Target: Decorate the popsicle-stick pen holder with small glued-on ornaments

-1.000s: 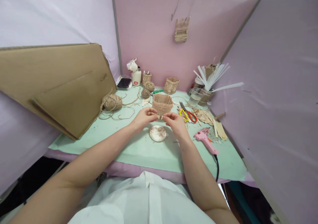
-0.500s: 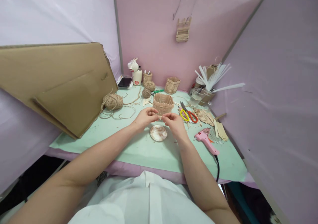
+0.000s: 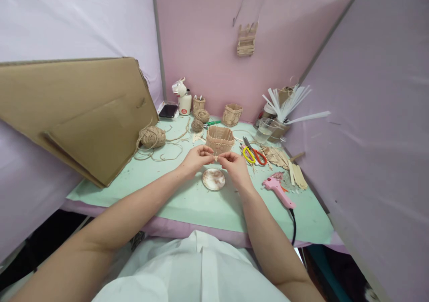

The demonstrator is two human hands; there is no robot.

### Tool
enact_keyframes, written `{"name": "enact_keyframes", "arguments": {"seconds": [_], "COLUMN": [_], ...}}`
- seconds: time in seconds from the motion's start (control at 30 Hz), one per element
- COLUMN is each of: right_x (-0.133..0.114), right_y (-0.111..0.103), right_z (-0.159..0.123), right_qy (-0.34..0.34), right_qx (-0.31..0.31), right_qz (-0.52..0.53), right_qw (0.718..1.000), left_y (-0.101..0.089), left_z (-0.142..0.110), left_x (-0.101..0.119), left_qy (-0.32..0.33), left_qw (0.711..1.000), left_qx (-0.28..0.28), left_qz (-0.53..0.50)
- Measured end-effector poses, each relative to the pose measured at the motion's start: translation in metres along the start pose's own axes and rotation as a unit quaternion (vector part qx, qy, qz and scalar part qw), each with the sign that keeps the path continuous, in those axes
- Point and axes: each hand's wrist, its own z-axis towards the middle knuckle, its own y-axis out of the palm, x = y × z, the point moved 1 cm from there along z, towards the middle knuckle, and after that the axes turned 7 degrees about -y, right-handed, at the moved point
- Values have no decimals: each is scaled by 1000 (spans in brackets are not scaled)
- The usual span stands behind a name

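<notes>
My left hand (image 3: pixel 200 157) and my right hand (image 3: pixel 234 164) meet fingertip to fingertip in the middle of the table, each closed in a pinch. Between them is a small pale piece (image 3: pixel 216 158), perhaps two bits touching; its kind is too small to make out. Just behind my fingers stands a brown basket (image 3: pixel 220 137) made of thin strips with a braided rim, its lower front partly covered by my hands. A small round dish (image 3: pixel 213 179) with brown and white marbling lies in front of them.
To the right are scissors (image 3: pixel 257 156) with red and yellow handles, a pink glue gun (image 3: pixel 279 191) with a black cord, and wood strips (image 3: pixel 296 176). A twine ball (image 3: pixel 152 137) and leaning cardboard (image 3: pixel 87 114) occupy the left. Behind stand another basket (image 3: pixel 232 115) and a plastic cup (image 3: pixel 264 131).
A second ago two pale tips showed slightly apart between my fingers; now they appear together as one small piece. My hands have otherwise barely moved, and the view has shifted slightly.
</notes>
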Motion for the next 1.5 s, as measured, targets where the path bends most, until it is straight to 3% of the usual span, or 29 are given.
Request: {"name": "enact_keyframes", "arguments": {"seconds": [0.67, 0.83, 1.07, 1.27, 1.5], "right_x": [-3, -3, 1, -3, 3], "right_y": [-2, -2, 1, -10, -15], "right_z": [-1, -1, -1, 3, 5], "right_qy": [-14, -6, -18, 2, -38], "right_qx": [32, 49, 31, 20, -54], "right_qz": [25, 37, 33, 6, -32], "right_qw": [999, 998, 999, 1000, 997], "left_y": [3, 3, 4, 6, 6], "left_z": [-1, 0, -1, -3, -2], "left_x": [-1, -5, -6, -3, -8], "left_qy": [-25, -23, -17, -23, -7], "left_qw": [998, 999, 998, 997, 991], "left_qx": [-11, -10, -6, 5, 14], "left_qz": [-60, 35, 55, 73, 135]}}
